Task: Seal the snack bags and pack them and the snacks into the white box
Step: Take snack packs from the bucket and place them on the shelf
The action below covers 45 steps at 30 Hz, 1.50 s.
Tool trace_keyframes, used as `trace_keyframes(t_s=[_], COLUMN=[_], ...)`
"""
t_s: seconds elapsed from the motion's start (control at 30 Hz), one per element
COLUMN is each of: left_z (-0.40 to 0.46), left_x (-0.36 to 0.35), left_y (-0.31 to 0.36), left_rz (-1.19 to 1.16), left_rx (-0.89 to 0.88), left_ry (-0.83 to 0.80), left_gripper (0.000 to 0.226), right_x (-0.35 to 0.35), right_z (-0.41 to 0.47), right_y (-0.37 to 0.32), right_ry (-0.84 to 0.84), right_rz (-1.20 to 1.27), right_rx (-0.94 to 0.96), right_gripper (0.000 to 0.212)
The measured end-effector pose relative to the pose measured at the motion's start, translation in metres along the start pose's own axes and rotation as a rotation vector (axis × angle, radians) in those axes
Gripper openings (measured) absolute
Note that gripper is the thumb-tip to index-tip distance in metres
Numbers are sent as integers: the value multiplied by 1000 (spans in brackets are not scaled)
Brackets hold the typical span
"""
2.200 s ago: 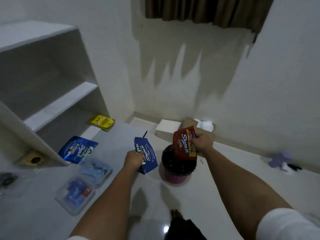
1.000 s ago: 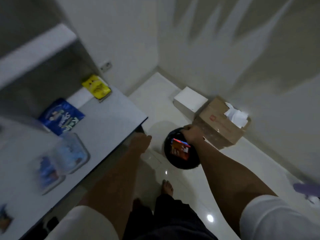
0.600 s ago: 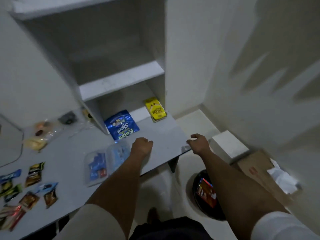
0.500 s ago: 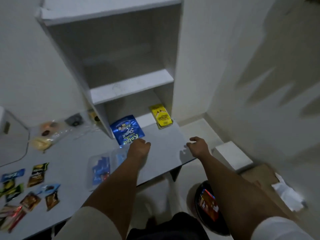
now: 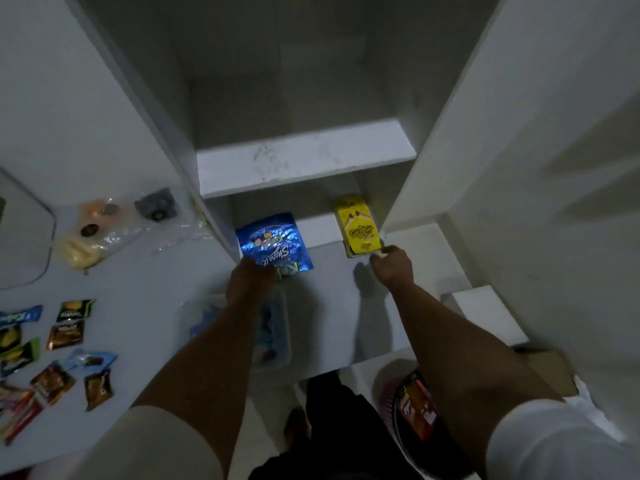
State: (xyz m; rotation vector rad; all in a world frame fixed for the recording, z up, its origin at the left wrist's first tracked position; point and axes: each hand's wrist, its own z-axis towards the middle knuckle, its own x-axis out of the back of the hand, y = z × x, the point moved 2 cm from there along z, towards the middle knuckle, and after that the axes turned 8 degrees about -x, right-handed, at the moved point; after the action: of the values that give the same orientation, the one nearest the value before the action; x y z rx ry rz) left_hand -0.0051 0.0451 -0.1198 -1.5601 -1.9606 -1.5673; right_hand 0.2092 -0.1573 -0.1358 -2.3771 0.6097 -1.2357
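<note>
1. One blue snack bag [image 5: 273, 242] lies flat on the white table [image 5: 145, 289], partly under the lowest shelf of the white shelving unit [image 5: 304, 157]; the left hand [image 5: 250, 280] grips its near edge with curled fingers.
2. One yellow snack bag [image 5: 358, 225] lies to its right, under the same shelf; the right hand [image 5: 393, 268] pinches its near end.
3. One white box [image 5: 485, 315] sits on the floor to the right of the table, well apart from both bags.
4. Two clear containers [image 5: 273, 336] rest on the table under the left forearm.
5. About ten small snack packets [image 5: 65, 337] are scattered at the table's left edge.
6. One round bin [image 5: 412, 407] on the floor holds a red wrapper [image 5: 415, 408].
</note>
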Motion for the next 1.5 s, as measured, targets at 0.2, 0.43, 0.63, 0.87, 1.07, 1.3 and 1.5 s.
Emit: trace_keyframes(t_s=[0.2, 0.43, 0.63, 0.87, 1.07, 1.3, 1.5], left_z=[54, 76, 74, 68, 84, 74, 38], left_x=[-23, -40, -45, -50, -54, -47, -41], left_y=[-14, -7, -15, -20, -14, 11, 32], left_rz=[161, 581, 594, 536, 230, 107, -54], left_rx=[167, 161, 141, 116, 294, 201, -123], left_ry=[-85, -107, -103, -42, 65, 83, 70], left_gripper=[71, 73, 90, 97, 83, 24, 22], right_x=[-25, -47, -49, -43, -42, -41, -26], right_z=[53, 81, 88, 99, 96, 78, 38], right_y=[-37, -50, -54, -43, -35, -23, -4], right_ry=[1, 21, -21, -56, -170, -318, -357], right_rz=[-16, -80, -20, 82, 331, 478, 541], right_rx=[-195, -258, -219, -186, -272, -326, -195], right_gripper=[64, 94, 100, 81, 20, 19, 28])
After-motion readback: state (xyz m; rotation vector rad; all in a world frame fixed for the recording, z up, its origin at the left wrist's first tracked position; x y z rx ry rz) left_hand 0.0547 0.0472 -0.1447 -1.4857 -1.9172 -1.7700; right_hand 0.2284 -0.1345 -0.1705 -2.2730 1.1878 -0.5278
